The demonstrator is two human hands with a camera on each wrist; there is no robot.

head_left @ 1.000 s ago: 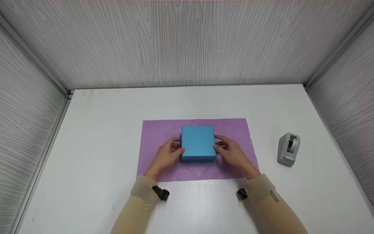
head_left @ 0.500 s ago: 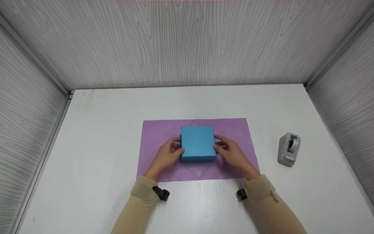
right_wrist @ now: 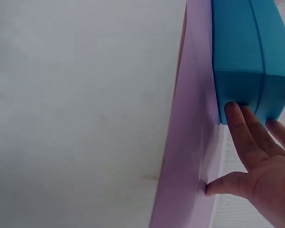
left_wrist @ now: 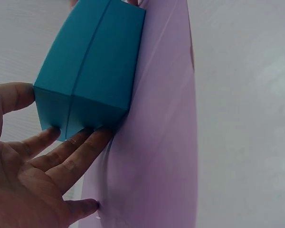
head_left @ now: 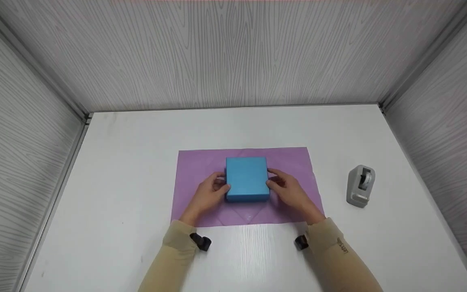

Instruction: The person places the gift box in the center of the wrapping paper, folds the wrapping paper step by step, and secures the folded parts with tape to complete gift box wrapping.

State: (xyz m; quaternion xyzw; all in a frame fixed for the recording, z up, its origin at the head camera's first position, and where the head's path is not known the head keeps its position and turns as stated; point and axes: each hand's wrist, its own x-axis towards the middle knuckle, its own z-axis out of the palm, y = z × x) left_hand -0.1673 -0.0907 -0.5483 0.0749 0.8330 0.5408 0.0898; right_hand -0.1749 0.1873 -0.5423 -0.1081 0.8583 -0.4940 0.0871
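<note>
A blue lidded box [head_left: 247, 177] rests on a purple sheet of paper [head_left: 193, 166] in the middle of the table. My left hand [head_left: 207, 194] holds the box's left side, with the thumb at the near left top edge. On the opposite side, my right hand [head_left: 292, 192] grips it with the thumb near the top edge. The left wrist view shows several left fingertips against the end face of the box [left_wrist: 97, 52], below the lid seam; the little finger touches the paper. In the right wrist view, fingertips press the box's [right_wrist: 237, 38] other end, and the little finger rests on the paper.
A grey tape dispenser [head_left: 360, 186] stands on the white table [head_left: 116, 182], to the right of the paper. Pale wood-grain panels [head_left: 233, 52] enclose the table at the back and both sides. Crease lines run across the paper.
</note>
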